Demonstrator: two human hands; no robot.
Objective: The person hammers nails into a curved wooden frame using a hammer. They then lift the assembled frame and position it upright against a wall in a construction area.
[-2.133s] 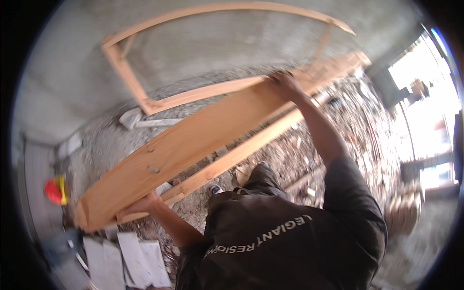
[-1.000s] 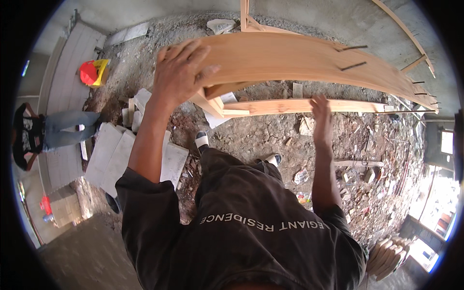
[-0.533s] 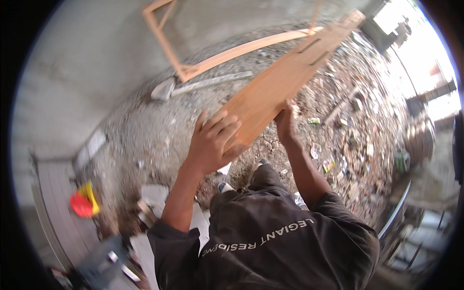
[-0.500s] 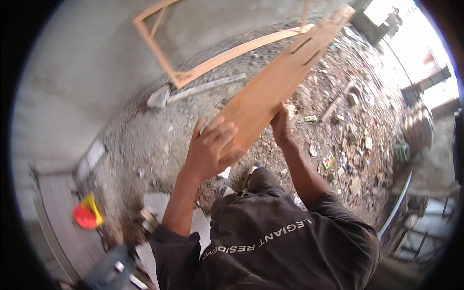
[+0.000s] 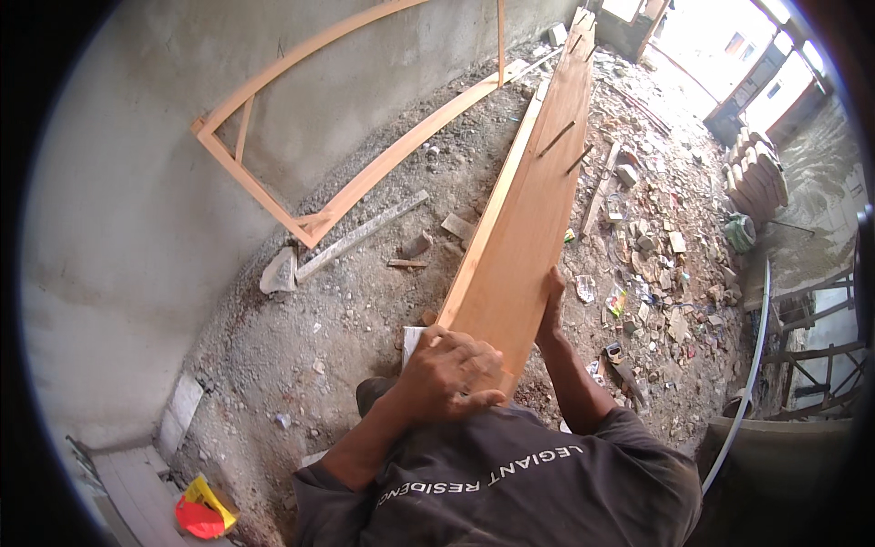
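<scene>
Gripping the near end of a long wood board (image 5: 533,228), L hand (image 5: 447,369) sits on top w/ fingers bent & thumb lying across the end. R hand (image 5: 553,314) is a bit farther up, against the R edge; its fingertips are hidden by the board, so can't tell how tight they close. Board runs from just in front of the dark shirt (image 5: 547,483) up to top ctr, tilted slightly R, w/ a paler strip (image 5: 492,223) along its L edge. Dark nails (image 5: 557,139) stick up from it, a pair abt midway & more nr far end.

Over on L, a wood frame (image 5: 369,182) leans on the grey wall (image 5: 137,273); below its corner, a white stone (image 5: 280,272) & a grey bar (image 5: 365,234). Rubble (image 5: 674,292) covers the ground R of the board, w/ stacked bags (image 5: 755,182) & a green bundle (image 5: 739,233) beyond. Pale pipe (image 5: 752,365) far R; red-and-yellow item (image 5: 199,520) bottom L, kind unclear.
</scene>
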